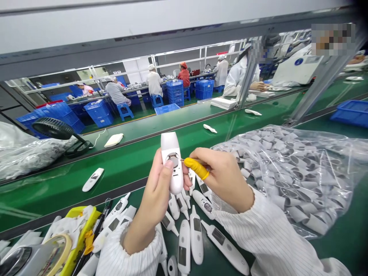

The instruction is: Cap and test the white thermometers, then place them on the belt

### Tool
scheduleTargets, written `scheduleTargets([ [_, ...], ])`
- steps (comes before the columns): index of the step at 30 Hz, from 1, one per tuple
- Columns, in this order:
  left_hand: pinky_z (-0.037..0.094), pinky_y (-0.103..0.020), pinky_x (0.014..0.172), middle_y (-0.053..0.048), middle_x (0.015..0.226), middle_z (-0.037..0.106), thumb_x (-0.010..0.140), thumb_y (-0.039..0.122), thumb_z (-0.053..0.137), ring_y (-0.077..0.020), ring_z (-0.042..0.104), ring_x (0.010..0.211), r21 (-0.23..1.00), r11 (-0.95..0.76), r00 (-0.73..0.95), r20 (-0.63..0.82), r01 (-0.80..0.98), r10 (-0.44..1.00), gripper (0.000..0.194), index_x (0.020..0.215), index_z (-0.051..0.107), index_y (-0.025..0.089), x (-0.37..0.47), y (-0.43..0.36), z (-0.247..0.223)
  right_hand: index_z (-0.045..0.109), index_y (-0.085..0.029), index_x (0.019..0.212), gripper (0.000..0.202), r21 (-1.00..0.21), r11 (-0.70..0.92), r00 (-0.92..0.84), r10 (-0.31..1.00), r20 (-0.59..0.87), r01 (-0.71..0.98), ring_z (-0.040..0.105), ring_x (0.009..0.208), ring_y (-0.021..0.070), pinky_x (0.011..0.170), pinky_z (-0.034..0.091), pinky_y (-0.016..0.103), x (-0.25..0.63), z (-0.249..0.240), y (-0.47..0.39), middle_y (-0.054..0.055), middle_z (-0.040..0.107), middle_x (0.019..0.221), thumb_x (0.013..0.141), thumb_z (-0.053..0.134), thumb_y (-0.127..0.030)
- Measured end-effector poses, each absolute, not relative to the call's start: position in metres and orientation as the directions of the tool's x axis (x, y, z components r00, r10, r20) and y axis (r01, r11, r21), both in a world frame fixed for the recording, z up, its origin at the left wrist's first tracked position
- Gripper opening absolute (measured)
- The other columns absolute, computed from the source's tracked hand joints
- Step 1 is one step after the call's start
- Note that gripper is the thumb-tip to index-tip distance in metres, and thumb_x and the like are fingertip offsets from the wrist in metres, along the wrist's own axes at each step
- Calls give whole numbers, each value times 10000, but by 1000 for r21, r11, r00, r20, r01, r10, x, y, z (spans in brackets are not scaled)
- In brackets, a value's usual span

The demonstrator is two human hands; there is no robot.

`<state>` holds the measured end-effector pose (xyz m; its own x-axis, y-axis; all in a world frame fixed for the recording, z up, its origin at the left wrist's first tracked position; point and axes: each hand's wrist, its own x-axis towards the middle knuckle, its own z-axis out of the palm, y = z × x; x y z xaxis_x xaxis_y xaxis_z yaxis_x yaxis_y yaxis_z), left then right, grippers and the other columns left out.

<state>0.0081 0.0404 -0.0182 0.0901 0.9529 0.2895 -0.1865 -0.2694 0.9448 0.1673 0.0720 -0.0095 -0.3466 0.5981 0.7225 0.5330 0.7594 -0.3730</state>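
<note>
Upright in my left hand (156,184) is a white handheld device (176,180), its back facing me. My left thumb lies beside a round opening in it that shows a metallic disc. My right hand (221,172), with a yellow finger cot (196,168) on one finger, is pinched around a thin tool whose tip is at the device's right side. Several similar white devices (196,235) with small grey screens lie on the green table below my hands.
A clear bag of grey-white curved pieces (310,172) lies at right. A yellow tray (75,230) and tape roll (59,251) stand at lower left. Devices (93,179) lie on the green conveyor (126,165). A black fan (53,128) stands behind. People sit beyond.
</note>
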Motion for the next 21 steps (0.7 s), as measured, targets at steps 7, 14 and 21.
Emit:
scheduleTargets([
  [7, 427, -180, 432, 15, 708, 576, 980, 459, 491, -88, 522, 476, 960, -280, 101, 282, -29, 954, 287, 1168, 534, 246, 0, 38, -16, 535, -180, 712, 280, -190, 763, -386, 504, 773, 618, 436, 508, 96, 508, 281, 250, 161, -17, 72, -21, 529, 596, 984, 481, -219],
  [14, 339, -130, 333, 36, 627, 590, 987, 415, 451, -59, 450, 363, 950, 18, 346, 96, -311, 933, 235, 1107, 503, 220, -8, 39, -3, 639, -143, 924, 145, -167, 896, -378, 334, 863, 411, 558, 617, 93, 549, 394, 200, 159, -13, 70, 15, 615, 746, 987, 518, -192],
  [21, 405, -152, 414, 37, 686, 581, 864, 139, 417, -59, 451, 433, 967, 65, 471, 61, -247, 880, 512, 1368, 430, 227, -7, 40, -9, 694, -148, 932, 254, 3, 900, -441, 210, 873, 436, 544, 654, 89, 541, 398, 192, 162, -11, 75, 29, 604, 799, 965, 458, -61],
])
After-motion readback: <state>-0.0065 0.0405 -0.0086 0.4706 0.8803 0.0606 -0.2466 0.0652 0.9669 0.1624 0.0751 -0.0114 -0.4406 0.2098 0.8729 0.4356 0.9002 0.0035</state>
